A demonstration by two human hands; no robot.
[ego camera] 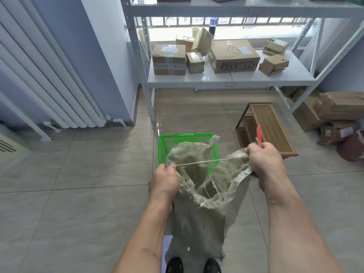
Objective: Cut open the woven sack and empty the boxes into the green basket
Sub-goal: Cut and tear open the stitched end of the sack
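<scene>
Gripping the frayed rim of the woven sack, the left hand is closed into a fist, and a thin pale string runs from its fingers across the open mouth toward the other hand. The right hand is also closed tight, holding the opposite edge of the rim together with a red cutter, whose narrow flat body stands up above the knuckles. Between the two fists the mouth of the sack is pulled wide; its cloth is grey-green, coarse, with loose torn threads along the edge and a shiny inner side near the right hand. Below the hands the sack hangs down long and wrinkled to two black shoes. Just beyond the fingers the green basket stands on the glossy tiled floor; it is plastic mesh, rectangular, partly hidden behind the sack. Farther from the right hand is a low wooden stand, and beyond it a white metal shelf with brown cardboard boxes.
</scene>
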